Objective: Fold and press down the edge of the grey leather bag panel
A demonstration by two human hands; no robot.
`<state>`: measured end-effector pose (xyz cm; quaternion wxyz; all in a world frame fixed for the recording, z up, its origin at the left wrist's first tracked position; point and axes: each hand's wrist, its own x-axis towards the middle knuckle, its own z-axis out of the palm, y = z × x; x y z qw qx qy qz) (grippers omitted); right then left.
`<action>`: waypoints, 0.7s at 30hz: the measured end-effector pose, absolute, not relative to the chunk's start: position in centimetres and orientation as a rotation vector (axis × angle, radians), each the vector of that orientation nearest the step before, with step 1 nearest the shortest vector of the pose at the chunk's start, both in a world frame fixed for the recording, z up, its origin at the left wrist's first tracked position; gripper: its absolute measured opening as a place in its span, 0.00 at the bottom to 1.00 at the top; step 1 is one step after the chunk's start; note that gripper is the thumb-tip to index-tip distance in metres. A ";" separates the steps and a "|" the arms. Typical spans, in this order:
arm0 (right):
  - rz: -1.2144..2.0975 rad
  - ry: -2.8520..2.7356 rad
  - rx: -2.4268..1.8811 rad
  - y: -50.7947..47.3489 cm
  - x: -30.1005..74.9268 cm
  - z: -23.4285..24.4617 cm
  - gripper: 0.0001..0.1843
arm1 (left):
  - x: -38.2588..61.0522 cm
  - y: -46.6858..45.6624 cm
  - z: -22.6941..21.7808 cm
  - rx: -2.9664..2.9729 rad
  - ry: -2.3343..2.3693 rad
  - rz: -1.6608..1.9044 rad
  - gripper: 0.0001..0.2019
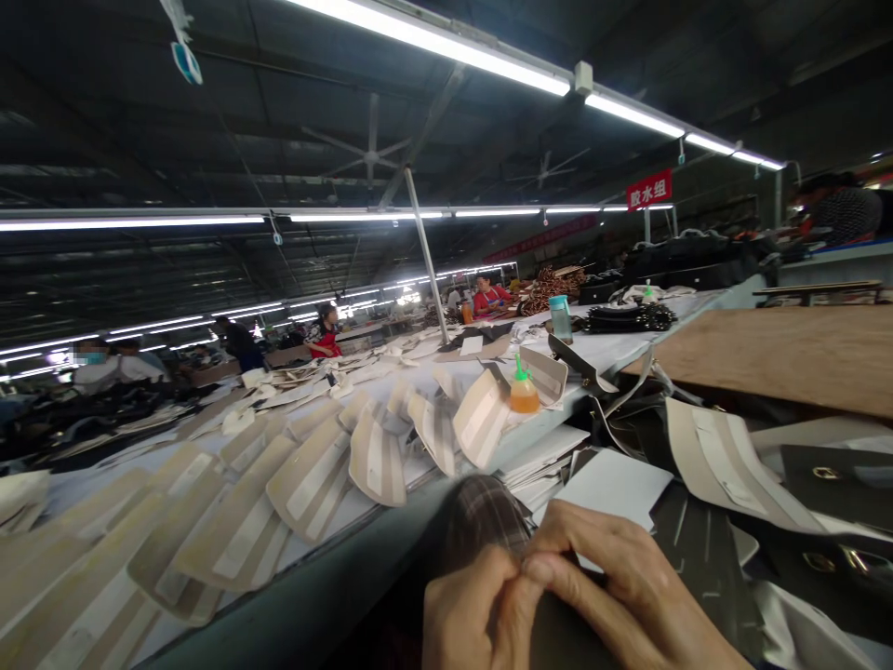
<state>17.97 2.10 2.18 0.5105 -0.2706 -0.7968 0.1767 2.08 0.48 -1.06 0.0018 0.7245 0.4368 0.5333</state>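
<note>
At the bottom centre my left hand (467, 609) and my right hand (620, 586) meet, fingertips pinched together on the top edge of a dark piece of material (558, 633) held between them. A plaid-patterned dark piece (481, 516) rises just behind my left hand. A white card (614, 484) lies right behind my right hand. What lies under my hands is hidden.
A long conveyor table (335, 577) carries several beige cut pieces with white strips (307, 479). An orange glue bottle (524, 391) and a blue cup (560, 318) stand on it. A brown board (788, 354) is at right, dark leather parts (823, 475) below it. Other people work in the distance.
</note>
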 end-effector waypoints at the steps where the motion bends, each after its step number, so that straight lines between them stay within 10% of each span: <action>1: 0.446 -1.885 -0.648 2.5 17.9 2.2 0.13 | 1.8 0.6 -0.9 2.273 1.365 1.607 0.16; 21: 0.942 -0.958 -0.850 12.1 19.8 -0.7 0.21 | -1.0 -1.4 1.6 1.242 0.956 1.730 0.17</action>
